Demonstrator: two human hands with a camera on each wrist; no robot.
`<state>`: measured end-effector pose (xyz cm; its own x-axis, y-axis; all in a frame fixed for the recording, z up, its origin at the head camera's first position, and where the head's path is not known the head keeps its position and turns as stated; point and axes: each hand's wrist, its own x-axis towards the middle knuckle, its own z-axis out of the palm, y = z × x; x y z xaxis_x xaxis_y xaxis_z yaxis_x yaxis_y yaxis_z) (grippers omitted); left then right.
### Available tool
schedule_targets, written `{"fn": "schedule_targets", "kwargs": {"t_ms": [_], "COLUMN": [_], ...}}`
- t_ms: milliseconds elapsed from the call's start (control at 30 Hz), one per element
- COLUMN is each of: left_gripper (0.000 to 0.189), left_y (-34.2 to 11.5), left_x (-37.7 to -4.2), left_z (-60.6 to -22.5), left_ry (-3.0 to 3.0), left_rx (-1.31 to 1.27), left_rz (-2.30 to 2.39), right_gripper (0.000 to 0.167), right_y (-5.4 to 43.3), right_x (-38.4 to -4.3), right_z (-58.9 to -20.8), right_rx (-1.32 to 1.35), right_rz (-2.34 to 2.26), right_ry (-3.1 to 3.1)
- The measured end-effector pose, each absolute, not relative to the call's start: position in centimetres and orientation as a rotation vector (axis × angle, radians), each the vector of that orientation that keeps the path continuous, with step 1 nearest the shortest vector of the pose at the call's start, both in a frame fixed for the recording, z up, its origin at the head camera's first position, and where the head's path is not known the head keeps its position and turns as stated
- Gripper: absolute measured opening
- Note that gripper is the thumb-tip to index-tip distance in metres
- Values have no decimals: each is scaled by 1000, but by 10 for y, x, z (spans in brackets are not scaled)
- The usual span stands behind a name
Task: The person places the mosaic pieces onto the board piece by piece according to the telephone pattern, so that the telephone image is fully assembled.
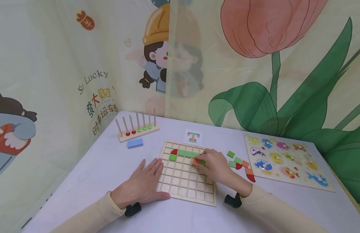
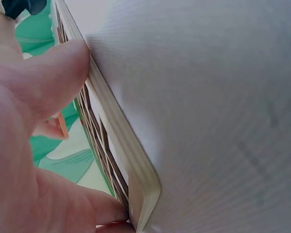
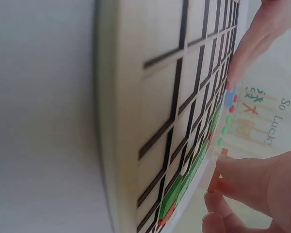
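Over the right part of the board (image 1: 182, 183), pinching an orange tile (image 1: 194, 161) with the right grip (image 1: 215, 165), clamped on it by thumb and fingertips. At the board's left edge, resting the left grip (image 1: 143, 184) with nearly straight fingers, touching the near edge with its thumb. Across the far rows, set with green tiles (image 1: 188, 154) and a red piece (image 1: 174, 151). To the right, strewn with loose tiles (image 1: 230, 154) on the tabletop (image 1: 89, 187) beside a puzzle (image 1: 299, 181).
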<state>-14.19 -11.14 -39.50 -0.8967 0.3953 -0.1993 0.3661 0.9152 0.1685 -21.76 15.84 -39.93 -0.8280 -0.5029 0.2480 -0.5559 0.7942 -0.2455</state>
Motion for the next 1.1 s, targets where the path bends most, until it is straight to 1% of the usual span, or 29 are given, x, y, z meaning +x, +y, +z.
{"fn": "schedule_targets", "kwargs": {"t_ms": [367, 867, 1100], "left_gripper": [110, 110, 110], "left_y": [-111, -110, -110], "left_x": [-142, -144, -143], "left_z": [-396, -396, -396], "left_ry": [2849, 2859, 2865], "left_rx": [574, 575, 574], "left_rz": [163, 122, 120], "right_gripper": [8, 18, 15], "right_y": [133, 125, 126], "right_x": [-239, -241, -238], "right_z": [-403, -405, -406], "right_rx": [988, 985, 991], "right_rz": [390, 361, 368], "right_ry": [-2796, -2798, -2793]}}
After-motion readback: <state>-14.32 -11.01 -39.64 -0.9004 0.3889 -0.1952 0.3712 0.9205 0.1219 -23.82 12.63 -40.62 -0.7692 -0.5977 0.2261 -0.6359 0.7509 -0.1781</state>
